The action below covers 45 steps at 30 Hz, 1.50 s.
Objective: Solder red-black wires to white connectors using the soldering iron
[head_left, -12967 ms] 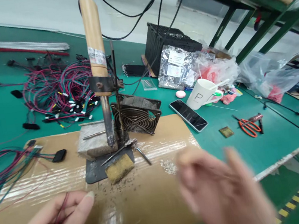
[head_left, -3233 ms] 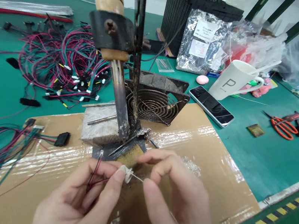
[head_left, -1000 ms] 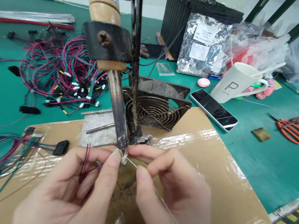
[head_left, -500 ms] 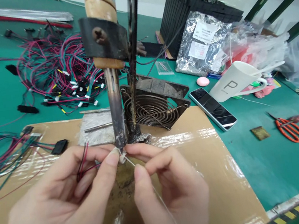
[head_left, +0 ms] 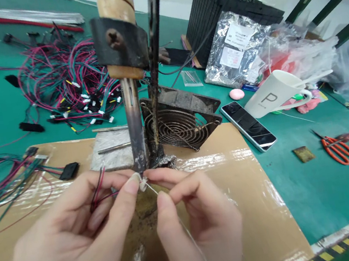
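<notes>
A soldering iron (head_left: 134,123) is clamped upright, tip down, in front of me. Just under its tip is a small whitish connector (head_left: 143,185). My left hand (head_left: 79,238) pinches the connector from the left, and thin red and black wires (head_left: 99,188) pass between its fingers. From the right, my right hand (head_left: 197,219) is closed on a thin strand of solder wire (head_left: 152,189), whose end reaches the connector below the tip. The strand's tail runs down across the right palm. Fingertips hide most of the connector.
A black fan (head_left: 180,125) stands behind the iron, on cardboard (head_left: 242,225). Bundled wires (head_left: 63,77) lie at the back left. To the right are a phone (head_left: 249,126), a white mug (head_left: 274,93), a sponge piece (head_left: 303,154) and orange-handled cutters (head_left: 338,148).
Both hands keep nearly the same place and grip. The view has shifted very slightly, and the connector now shows a little lower from the iron's tip.
</notes>
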Available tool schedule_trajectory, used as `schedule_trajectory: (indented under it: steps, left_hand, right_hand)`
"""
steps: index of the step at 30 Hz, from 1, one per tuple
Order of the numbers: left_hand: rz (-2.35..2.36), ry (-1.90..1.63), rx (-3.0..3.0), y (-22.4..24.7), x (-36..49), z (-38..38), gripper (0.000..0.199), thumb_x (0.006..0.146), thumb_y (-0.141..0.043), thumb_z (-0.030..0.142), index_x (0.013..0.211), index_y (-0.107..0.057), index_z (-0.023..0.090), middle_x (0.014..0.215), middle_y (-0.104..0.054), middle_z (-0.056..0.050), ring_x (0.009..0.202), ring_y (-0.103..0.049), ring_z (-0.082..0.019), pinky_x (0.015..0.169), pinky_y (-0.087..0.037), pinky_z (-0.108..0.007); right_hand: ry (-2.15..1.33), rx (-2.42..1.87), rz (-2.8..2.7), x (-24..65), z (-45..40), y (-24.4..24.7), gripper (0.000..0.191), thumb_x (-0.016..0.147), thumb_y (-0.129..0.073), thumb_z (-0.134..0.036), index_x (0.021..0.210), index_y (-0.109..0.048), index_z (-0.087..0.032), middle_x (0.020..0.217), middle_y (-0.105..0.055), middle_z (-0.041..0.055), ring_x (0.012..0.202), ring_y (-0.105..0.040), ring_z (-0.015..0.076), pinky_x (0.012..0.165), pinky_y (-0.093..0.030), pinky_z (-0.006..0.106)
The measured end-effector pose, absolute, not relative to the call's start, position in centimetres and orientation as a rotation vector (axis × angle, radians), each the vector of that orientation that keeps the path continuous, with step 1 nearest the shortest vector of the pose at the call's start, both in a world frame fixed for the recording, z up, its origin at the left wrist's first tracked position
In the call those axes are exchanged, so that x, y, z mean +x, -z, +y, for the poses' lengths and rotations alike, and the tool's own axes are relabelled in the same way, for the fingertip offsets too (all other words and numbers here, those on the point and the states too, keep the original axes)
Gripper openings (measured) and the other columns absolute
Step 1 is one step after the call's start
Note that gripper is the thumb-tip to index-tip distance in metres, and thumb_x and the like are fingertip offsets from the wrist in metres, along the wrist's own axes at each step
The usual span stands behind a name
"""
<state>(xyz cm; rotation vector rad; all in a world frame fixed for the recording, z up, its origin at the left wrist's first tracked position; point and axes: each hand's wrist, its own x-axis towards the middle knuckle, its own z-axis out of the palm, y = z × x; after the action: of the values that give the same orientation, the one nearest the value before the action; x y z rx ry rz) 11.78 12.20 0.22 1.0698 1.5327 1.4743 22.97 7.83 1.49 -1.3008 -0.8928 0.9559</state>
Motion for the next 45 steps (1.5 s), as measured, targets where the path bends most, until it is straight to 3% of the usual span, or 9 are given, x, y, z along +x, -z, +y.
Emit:
schedule_trajectory:
  steps: [13, 19, 24, 27, 30, 35, 38, 45]
  left_hand:
    - [1.564, -1.464, 1.141, -0.1, 11.9, 11.0, 0.021, 0.064, -0.089, 0.037, 0.073, -0.072, 0.03, 0.067, -0.07, 0.0, 0.058, -0.074, -0.022, 0.044, -0.062, -0.027]
    - [1.66, -1.407, 1.204, -0.5, 12.0, 9.9, 0.017, 0.079, -0.082, 0.043, 0.083, -0.072, 0.031, 0.074, -0.068, 0.005, 0.057, -0.063, -0.006, 0.06, -0.057, -0.006]
    - [1.645, -1.378, 1.243, -0.6, 12.2, 9.8, 0.019, 0.08, -0.082, 0.044, 0.084, -0.071, 0.029, 0.074, -0.067, 0.005, 0.059, -0.063, -0.006, 0.063, -0.057, -0.005]
    - [1.665, -1.428, 1.246, -0.1, 12.1, 9.7, 0.023, 0.08, -0.082, 0.047, 0.081, -0.07, 0.028, 0.071, -0.065, 0.006, 0.054, -0.06, -0.005, 0.057, -0.054, -0.004]
    - [1.661, -1.43, 1.201, 0.4, 11.9, 9.8, 0.024, 0.075, -0.084, 0.046, 0.079, -0.07, 0.027, 0.068, -0.066, 0.005, 0.051, -0.061, -0.006, 0.05, -0.053, -0.007]
    - [1.568, -1.499, 1.12, 0.6, 11.8, 10.4, 0.022, 0.07, -0.086, 0.041, 0.077, -0.072, 0.026, 0.066, -0.069, 0.001, 0.055, -0.07, -0.018, 0.046, -0.06, -0.024]
    - [1.538, -1.525, 1.109, 0.5, 11.9, 11.1, 0.021, 0.069, -0.086, 0.041, 0.075, -0.071, 0.026, 0.066, -0.07, 0.001, 0.058, -0.072, -0.02, 0.045, -0.061, -0.026]
    - [1.536, -1.528, 1.104, 0.9, 11.9, 11.5, 0.021, 0.069, -0.085, 0.04, 0.075, -0.07, 0.027, 0.066, -0.071, 0.0, 0.06, -0.073, -0.021, 0.045, -0.06, -0.026]
  right_hand:
    - [-0.941, -1.27, -0.893, 22.8, 7.8, -1.5, 0.013, 0.084, -0.068, -0.017, 0.077, -0.062, -0.026, 0.108, -0.081, 0.0012, 0.095, -0.076, 0.0245, 0.095, -0.061, 0.043]
    - [-0.949, -1.266, -0.892, 22.8, 7.8, -1.5, 0.012, 0.084, -0.069, -0.019, 0.077, -0.062, -0.026, 0.108, -0.081, 0.001, 0.096, -0.076, 0.0258, 0.095, -0.061, 0.045]
    - [-0.945, -1.27, -0.874, 22.7, 7.8, -1.6, 0.013, 0.084, -0.069, -0.018, 0.077, -0.062, -0.026, 0.108, -0.081, 0.0005, 0.096, -0.076, 0.025, 0.095, -0.06, 0.044]
    - [-0.94, -1.27, -0.877, 22.7, 7.8, -1.6, 0.013, 0.084, -0.068, -0.017, 0.076, -0.062, -0.026, 0.108, -0.081, -0.0001, 0.095, -0.075, 0.0243, 0.096, -0.06, 0.044]
    - [-0.957, -1.255, -0.877, 22.9, 7.8, -1.6, 0.011, 0.083, -0.068, -0.018, 0.076, -0.063, -0.025, 0.107, -0.081, 0.0007, 0.096, -0.075, 0.0251, 0.096, -0.06, 0.044]
    - [-0.991, -1.261, -0.852, 22.9, 7.8, -1.6, 0.012, 0.082, -0.068, -0.017, 0.075, -0.062, -0.024, 0.106, -0.081, 0.0015, 0.097, -0.075, 0.026, 0.095, -0.06, 0.046]
    - [-0.98, -1.26, -0.861, 23.0, 7.8, -1.5, 0.011, 0.082, -0.068, -0.017, 0.076, -0.063, -0.024, 0.107, -0.081, 0.0008, 0.097, -0.076, 0.0252, 0.096, -0.06, 0.045]
    - [-0.871, -1.19, -1.009, 23.4, 8.3, -0.7, 0.016, 0.084, -0.071, -0.012, 0.077, -0.064, -0.024, 0.106, -0.082, -0.0052, 0.095, -0.079, 0.0188, 0.085, -0.063, 0.03]
